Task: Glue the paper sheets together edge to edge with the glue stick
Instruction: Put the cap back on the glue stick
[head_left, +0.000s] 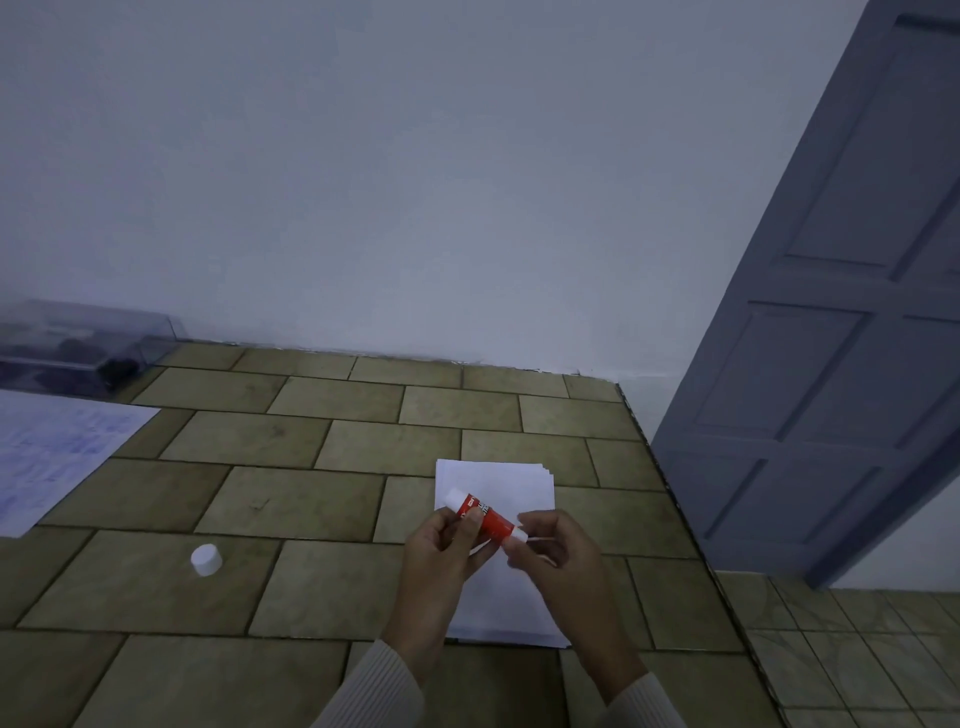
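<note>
Head view suggests an early stage: cap (207, 559) off on the tiled surface (311, 499), left hand (441, 551) with its grip round the glue stick (491, 517), right hand (556, 551) pinching its end above the stacked, apparently unglued paper sheets (498, 483).

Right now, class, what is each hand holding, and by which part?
Left hand grips the glue stick round its red body; right hand pinches its white near end.

1. The one view comes from a wide-angle head camera, looking forward and down onto an olive-brown tiled surface (311, 499).
2. It faces a plain pale wall (415, 182), with a grey-blue panelled door (831, 338) along the right edge.
3. Nearest, low in frame, the left hand (441, 551) and right hand (556, 556) meet on a red-and-white glue stick (488, 519).
</note>
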